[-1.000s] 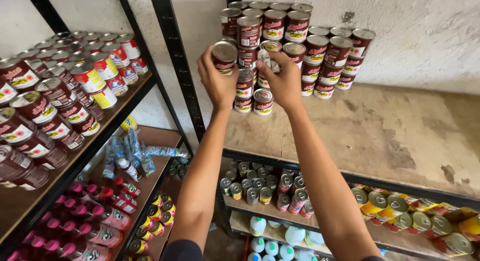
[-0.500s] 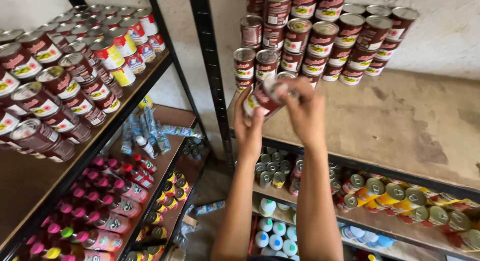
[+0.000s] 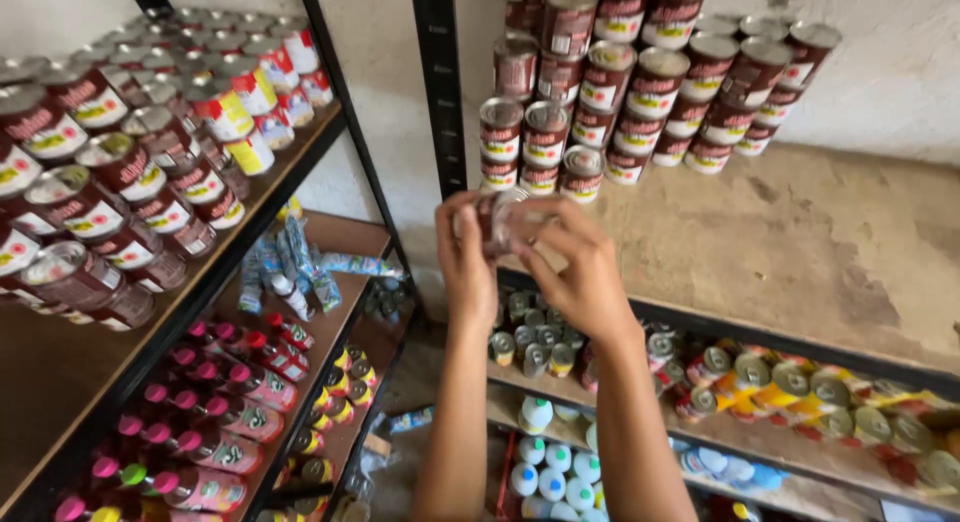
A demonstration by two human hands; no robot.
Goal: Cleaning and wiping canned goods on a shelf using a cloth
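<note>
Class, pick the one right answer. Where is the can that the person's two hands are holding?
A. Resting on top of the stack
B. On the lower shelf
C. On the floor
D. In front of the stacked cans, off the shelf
D: both the left hand and the right hand grip the can in the air, in front of and below the stacked cans, above the wooden shelf edge.

Two black metal racks [image 3: 437, 92] with worn wooden shelves [image 3: 800, 252] stand against a rough whitewashed wall [image 3: 900, 72], meeting at a corner under even, soft light.

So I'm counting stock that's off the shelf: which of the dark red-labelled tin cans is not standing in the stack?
The dark red-labelled tin can gripped between the left hand and right hand, held in front of the stacked cans.
</note>
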